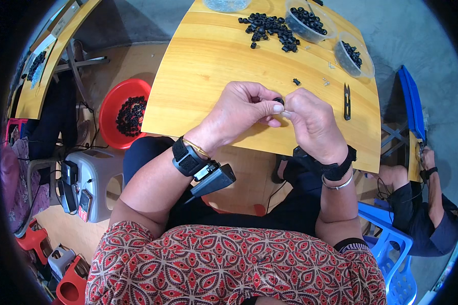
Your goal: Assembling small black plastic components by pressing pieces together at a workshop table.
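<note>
My left hand (241,109) is closed over the near part of the wooden table (198,76), pinching a small round black part (279,101) between thumb and fingers. Right against it, my right hand (314,122) is closed too, its thumb and forefinger pressed together. A pale tip shows between the two hands; I cannot make out what it is. Just beyond them lies a single small black piece (296,81), with tiny clear bits (326,81) to its right. Black thread snips (347,101) rest on the table to the right of my right hand.
Loose black parts (269,29) are heaped at the far side, beside two clear tubs (318,36) of similar parts. A red basin (105,122) with black parts stands left of the table, near a grey stool (102,188). Another person (432,218) sits at the right.
</note>
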Demonstrator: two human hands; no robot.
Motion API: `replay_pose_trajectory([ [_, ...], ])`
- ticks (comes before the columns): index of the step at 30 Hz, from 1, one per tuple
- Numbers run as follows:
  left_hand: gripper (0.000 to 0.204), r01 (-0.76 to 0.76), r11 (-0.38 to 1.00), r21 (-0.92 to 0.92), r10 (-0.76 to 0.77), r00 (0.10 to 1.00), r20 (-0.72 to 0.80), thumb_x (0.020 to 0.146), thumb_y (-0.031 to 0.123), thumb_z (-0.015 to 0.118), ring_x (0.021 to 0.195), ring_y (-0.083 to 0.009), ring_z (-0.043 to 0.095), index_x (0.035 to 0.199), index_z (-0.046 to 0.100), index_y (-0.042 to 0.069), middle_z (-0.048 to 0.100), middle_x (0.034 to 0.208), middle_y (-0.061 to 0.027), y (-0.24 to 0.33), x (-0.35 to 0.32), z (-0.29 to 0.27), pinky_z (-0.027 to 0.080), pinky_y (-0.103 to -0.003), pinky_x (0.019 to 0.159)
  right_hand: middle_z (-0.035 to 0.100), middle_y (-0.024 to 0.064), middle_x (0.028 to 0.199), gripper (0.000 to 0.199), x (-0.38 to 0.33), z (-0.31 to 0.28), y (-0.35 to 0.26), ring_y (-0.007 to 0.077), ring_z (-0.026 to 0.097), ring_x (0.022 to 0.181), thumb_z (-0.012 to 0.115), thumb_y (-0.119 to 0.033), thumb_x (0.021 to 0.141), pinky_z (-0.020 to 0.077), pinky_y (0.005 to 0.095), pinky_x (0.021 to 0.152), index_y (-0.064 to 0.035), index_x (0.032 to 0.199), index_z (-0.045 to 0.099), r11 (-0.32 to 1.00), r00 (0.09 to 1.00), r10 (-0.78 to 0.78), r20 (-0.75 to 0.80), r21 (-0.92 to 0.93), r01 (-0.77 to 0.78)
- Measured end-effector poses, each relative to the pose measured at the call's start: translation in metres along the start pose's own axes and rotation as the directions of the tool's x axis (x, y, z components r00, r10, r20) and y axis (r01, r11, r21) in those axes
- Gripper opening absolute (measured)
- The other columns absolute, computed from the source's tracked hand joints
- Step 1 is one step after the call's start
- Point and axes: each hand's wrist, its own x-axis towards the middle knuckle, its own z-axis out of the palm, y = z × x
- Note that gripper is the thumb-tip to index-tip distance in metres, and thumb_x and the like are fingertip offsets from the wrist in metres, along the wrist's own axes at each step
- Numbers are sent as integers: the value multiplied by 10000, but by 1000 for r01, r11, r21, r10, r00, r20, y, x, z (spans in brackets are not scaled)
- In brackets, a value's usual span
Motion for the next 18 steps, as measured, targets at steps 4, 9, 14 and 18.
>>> replay_pose_trajectory([
  [4,185,21,1000,-15,-20,999,42,798,50,562,696,-163,608,952,568,-52,607,844,-132,-1,0,-5,527,-259,645,470,130,676,131,-1,4,-1,308,498,635,497,97,672,411,347,546,-7,747,470,999,1000,1,-21,35,0],
  [9,205,-12,998,-58,14,999,38,812,63,545,701,-164,608,984,561,-46,607,848,-131,-5,1,-7,525,-260,657,499,113,699,83,-2,9,4,241,530,648,531,51,720,425,293,549,-3,746,473,989,993,84,-86,130,-72],
  [14,250,-12,979,-203,21,999,38,814,62,540,694,-148,595,1048,530,-26,606,850,-117,-2,1,-8,519,-259,643,546,54,795,100,-9,10,17,117,542,715,563,-51,782,447,231,601,6,835,500,826,923,376,-84,482,-293],
  [18,387,-46,964,-261,69,994,80,804,53,551,646,-125,568,1168,430,-2,606,845,-105,2,-1,-7,500,-247,605,494,78,948,377,-10,1,24,126,495,783,562,-221,814,448,245,668,23,1078,448,792,942,334,28,535,-296],
])
